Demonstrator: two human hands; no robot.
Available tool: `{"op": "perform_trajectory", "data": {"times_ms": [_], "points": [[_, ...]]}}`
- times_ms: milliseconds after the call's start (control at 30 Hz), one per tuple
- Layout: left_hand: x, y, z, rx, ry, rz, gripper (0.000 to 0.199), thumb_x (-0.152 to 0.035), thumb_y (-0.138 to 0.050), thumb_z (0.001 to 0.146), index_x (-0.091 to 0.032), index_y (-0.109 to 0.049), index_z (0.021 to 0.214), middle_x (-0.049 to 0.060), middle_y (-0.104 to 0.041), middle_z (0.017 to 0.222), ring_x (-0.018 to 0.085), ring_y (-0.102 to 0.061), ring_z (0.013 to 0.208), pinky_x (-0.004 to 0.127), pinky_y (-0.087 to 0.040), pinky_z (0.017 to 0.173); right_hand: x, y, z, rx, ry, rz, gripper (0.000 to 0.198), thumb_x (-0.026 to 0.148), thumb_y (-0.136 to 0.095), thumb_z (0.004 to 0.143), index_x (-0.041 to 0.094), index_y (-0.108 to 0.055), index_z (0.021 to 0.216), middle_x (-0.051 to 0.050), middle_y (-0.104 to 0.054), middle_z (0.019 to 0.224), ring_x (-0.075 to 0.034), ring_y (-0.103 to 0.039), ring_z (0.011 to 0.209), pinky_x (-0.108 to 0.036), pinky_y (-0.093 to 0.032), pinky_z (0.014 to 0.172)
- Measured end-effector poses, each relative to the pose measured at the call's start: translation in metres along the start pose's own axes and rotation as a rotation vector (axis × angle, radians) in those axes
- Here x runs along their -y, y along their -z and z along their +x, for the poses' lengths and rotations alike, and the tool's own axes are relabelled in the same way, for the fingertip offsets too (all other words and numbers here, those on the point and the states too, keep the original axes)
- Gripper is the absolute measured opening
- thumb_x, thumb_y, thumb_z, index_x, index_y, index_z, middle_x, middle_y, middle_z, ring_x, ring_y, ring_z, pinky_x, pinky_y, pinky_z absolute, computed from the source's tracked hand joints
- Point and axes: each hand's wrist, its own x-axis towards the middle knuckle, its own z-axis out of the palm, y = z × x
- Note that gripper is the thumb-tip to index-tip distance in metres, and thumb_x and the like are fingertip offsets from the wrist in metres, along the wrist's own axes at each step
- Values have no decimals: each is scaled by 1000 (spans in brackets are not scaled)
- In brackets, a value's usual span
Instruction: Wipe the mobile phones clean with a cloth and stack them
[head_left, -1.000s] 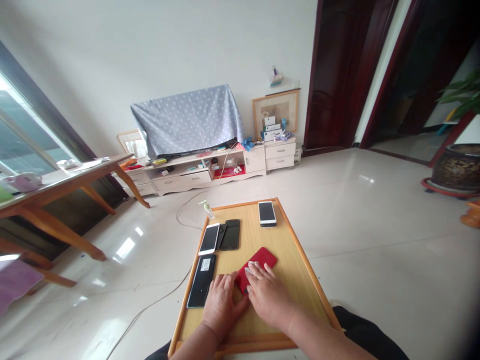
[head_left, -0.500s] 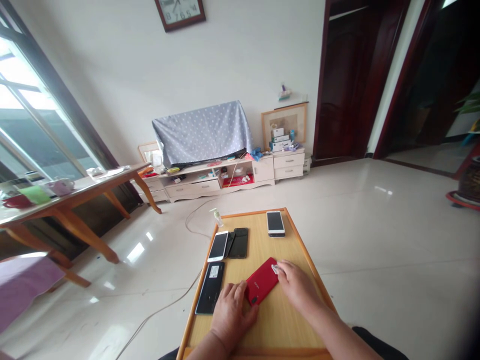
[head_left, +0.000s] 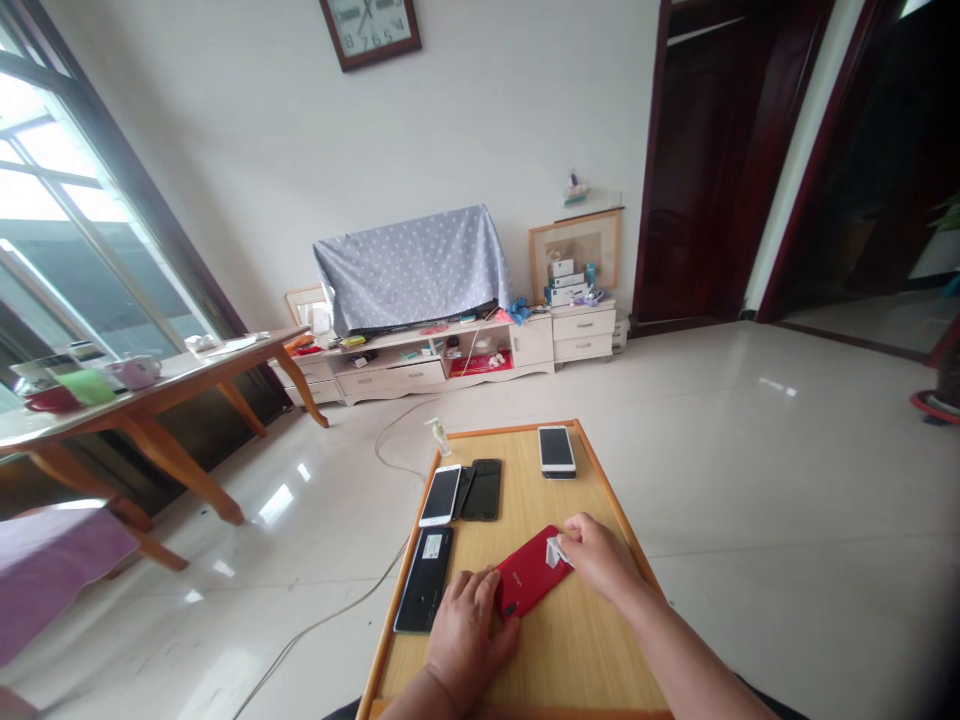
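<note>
A red smartphone (head_left: 531, 574) lies back up and slanted on the small wooden table (head_left: 577, 650). Its camera end is between the thumb and fingers of my left hand (head_left: 471, 625), which grips it and rests on the tabletop. At the phone's far right end, my right hand (head_left: 596, 555) is closed on a small white tissue (head_left: 555, 551). Part of the tissue lies against the red back and part is hidden under the fingers. Just left of my left hand is a black phone (head_left: 424, 585) with a white label.
A white phone (head_left: 441, 494) and a black phone (head_left: 484, 490) lie at the table's left, overlapping another dark one. Another white phone (head_left: 556, 450) tops a stack at the far right. A pump bottle (head_left: 440, 437) stands at the back left corner. A cable (head_left: 337, 605) crosses the floor.
My right hand has shifted slightly on the phone's end, and more of the white tissue shows. My left hand keeps its grip. The whole view has moved a little.
</note>
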Motion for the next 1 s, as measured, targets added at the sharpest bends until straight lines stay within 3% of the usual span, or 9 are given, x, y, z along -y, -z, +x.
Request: {"op": "perform_trajectory", "data": {"times_ms": [267,467,667,867,1000], "points": [[0,2,0,27,15,-30,52,-30,-70,74,-20,-61,125,11,-66,126,30,-59,109,49,-52,98,-3,-2,0,8,46,-80,16,37,-57,88,24,-62,96,-2,-71,92,-17,-64,77,-25,-33,60],[3,-2,1,7,10,-38,49,-33,-68,78,-21,-61,125,11,-66,125,28,-60,109,47,-52,98,7,-10,-15,-173,218,-300,11,26,-55,92,22,-56,81,-2,-62,89,-15,-54,74,-27,-24,58],[7,-8,0,-8,-4,-7,51,-33,-69,78,-19,-59,126,12,-67,125,27,-61,106,46,-53,97,19,-39,-40,-33,390,-292,10,23,-55,93,23,-56,83,0,-58,89,-13,-52,71,-28,-23,59],[9,-7,-1,5,-13,8,51,-35,-68,81,-18,-57,128,11,-67,124,27,-60,106,46,-53,97,6,-16,-23,-163,220,-363,13,28,-52,96,22,-55,86,-2,-57,92,-14,-53,73,-27,-23,59],[9,-6,-1,10,-22,8,51,-35,-67,82,-17,-56,129,12,-67,125,28,-60,104,47,-54,95,-4,-6,-14,-115,164,-351,23,35,-50,98,21,-55,81,-2,-56,85,-13,-53,70,-27,-23,59]]}}
